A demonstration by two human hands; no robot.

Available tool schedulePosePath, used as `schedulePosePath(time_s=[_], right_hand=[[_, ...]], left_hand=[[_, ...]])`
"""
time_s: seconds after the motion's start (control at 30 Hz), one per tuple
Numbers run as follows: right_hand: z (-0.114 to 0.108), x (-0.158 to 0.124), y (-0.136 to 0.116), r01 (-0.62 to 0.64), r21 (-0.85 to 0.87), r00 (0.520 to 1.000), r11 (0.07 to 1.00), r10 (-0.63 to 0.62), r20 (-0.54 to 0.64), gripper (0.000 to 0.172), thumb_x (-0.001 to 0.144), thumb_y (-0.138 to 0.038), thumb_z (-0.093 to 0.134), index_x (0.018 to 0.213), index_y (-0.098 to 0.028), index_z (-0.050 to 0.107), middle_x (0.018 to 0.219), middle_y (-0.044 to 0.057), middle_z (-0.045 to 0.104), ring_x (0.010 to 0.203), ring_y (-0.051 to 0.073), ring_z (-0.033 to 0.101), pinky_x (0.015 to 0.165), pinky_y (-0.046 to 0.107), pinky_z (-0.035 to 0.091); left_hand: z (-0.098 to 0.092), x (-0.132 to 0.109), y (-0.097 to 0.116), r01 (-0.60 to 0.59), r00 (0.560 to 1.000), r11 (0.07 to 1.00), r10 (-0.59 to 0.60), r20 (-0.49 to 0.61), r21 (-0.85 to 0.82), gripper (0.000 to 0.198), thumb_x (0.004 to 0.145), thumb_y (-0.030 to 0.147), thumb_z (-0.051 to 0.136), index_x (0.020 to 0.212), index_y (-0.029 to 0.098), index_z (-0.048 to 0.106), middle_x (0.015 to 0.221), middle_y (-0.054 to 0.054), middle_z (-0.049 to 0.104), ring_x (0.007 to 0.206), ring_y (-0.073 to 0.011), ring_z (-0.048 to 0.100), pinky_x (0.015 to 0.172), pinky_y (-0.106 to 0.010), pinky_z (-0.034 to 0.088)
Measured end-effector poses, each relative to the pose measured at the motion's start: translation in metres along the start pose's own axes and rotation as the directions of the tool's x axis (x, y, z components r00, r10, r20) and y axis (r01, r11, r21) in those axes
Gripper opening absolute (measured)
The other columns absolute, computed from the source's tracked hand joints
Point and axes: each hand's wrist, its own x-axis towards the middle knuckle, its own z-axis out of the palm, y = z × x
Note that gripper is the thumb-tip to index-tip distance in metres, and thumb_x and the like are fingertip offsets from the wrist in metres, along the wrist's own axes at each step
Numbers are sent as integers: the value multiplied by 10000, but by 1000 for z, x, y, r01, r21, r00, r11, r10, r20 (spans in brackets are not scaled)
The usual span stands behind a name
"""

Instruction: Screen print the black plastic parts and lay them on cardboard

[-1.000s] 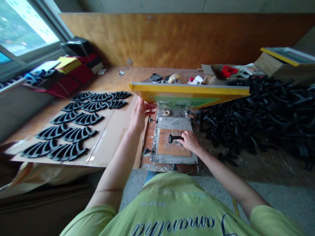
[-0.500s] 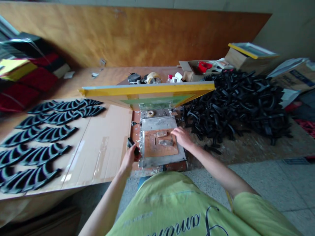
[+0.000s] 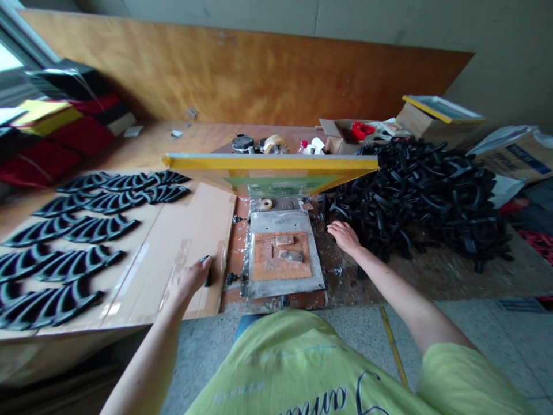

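My left hand [image 3: 189, 281] is over the edge of the brown cardboard sheet [image 3: 196, 225], shut on a black moulded piece [image 3: 208, 275] that is mostly hidden by my fingers. Rows of black fan-shaped pieces [image 3: 101, 229] lie on that sheet to the left. My right hand [image 3: 344, 237] holds nothing, its fingers resting close to the edge of a heap of black pieces [image 3: 415, 196]. Between my hands is a metal plate [image 3: 280, 253] with an orange pad [image 3: 280, 257], and a yellow-framed printing screen [image 3: 270, 165] stands tilted up above it.
Behind the screen stand a roll of tape [image 3: 274, 144] and small bottles [image 3: 309, 146]. A box with a red object [image 3: 358, 131] and another yellow-framed screen [image 3: 440, 109] sit back right. Plywood [image 3: 242, 75] lines the wall behind the bench.
My left hand has carried the black piece left from the plate to the cardboard. My right hand has moved off the orange pad toward the heap. The screen stays raised.
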Motion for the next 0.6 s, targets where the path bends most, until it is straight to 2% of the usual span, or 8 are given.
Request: schedulePosePath(time_s=[0.13, 0.27, 0.33, 0.4, 0.5, 0.6], right_hand=[[9, 1, 5, -49, -40, 996, 998, 51, 66, 335, 952, -137, 432, 1140, -196, 703, 1350, 123, 606, 1314, 243, 413, 1056, 402, 306], [17, 1, 25, -50, -76, 992, 996, 59, 112, 337, 943, -148, 432, 1069, -210, 739, 1305, 128, 625, 1271, 259, 447, 1016, 420, 350], [17, 2, 28, -53, -55, 996, 997, 57, 70, 346, 940, -145, 430, 1075, -224, 738, 1296, 113, 635, 1246, 259, 464, 1000, 419, 372], [16, 2, 18, -98, 3, 995, 995, 98, -32, 384, 932, -108, 414, 1146, -217, 714, 1283, 108, 648, 1231, 251, 483, 1000, 400, 384], [8, 4, -21, -97, 123, 974, 988, 119, -190, 436, 954, -101, 377, 1301, -170, 632, 1240, 124, 663, 1156, 232, 549, 982, 355, 409], [-3, 10, -79, 93, 200, 964, 975, -38, -262, 448, 1002, -188, 385, 1425, -198, 531, 1183, 99, 672, 1042, 209, 596, 922, 320, 446]], left_hand=[[-31, -8, 31, -6, 991, 1000, 7, -137, 8, 676, 945, 615, 192, 1172, 193, 669, 1012, -186, 731, 919, -346, 688, 791, -432, 490], [-50, -18, 63, -62, 980, 993, 40, -197, -103, 666, 955, 627, 179, 1078, 231, 700, 955, -148, 731, 868, -322, 680, 752, -395, 470], [-52, -20, 71, -103, 974, 981, 65, -216, -167, 639, 964, 604, 212, 1029, 217, 716, 900, -135, 723, 820, -297, 671, 732, -374, 456], [-51, -21, 73, -156, 968, 944, 87, -236, -290, 599, 969, 579, 262, 964, 199, 726, 794, -107, 702, 742, -255, 653, 691, -340, 440], [-57, -24, 77, -276, 948, 788, 128, -292, -550, 554, 957, 585, 337, 873, 186, 713, 626, -54, 627, 588, -183, 584, 591, -289, 412], [-82, -32, 94, -414, 905, 511, 140, -402, -753, 515, 929, 617, 417, 929, 175, 681, 564, -10, 564, 473, -126, 487, 491, -246, 375]])
